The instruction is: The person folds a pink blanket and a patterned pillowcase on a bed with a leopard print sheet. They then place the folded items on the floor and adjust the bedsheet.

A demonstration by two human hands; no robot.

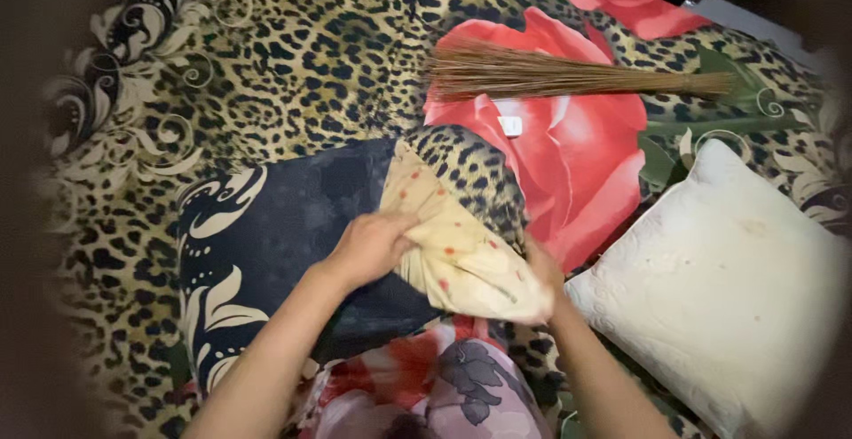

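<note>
The 2 hands grip 1 cream pillow (461,257) near the bedspread's (293,75) lower edge. Left hand (368,248) fingers pinch its left side; right hand (543,270) fingers are curled on its lower right corner. Long axis runs upper left to lower right.
</note>
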